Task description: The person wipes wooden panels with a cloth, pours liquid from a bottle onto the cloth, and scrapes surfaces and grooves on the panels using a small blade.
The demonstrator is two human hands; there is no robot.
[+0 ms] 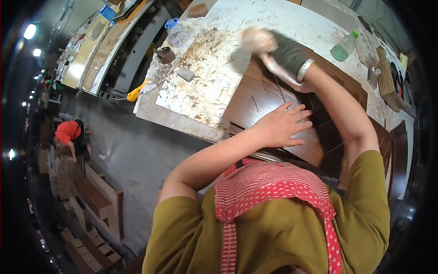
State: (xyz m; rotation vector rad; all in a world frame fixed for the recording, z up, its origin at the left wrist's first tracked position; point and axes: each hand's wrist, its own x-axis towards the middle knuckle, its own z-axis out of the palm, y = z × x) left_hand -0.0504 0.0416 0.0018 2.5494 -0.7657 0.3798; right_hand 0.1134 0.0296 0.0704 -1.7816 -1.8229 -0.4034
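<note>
The left hand (284,124) lies flat with fingers spread wide on a dark brown wooden panel (255,102), which rests on the stained white tabletop (219,59) near its front edge. The right hand (299,75), wearing a dark glove, is closed around a pale cloth wad (258,40) pressed at the panel's far edge. A green plastic bottle (344,46) lies toward the tabletop's right side, and a grey block (185,74) sits near its left edge

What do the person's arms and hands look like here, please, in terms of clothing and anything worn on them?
Both forearms are bare below short olive-green sleeves. The right hand wears a dark glove with a silvery bangle at the wrist. The left hand is ungloved. A red-and-white patterned apron covers the chest.
</note>
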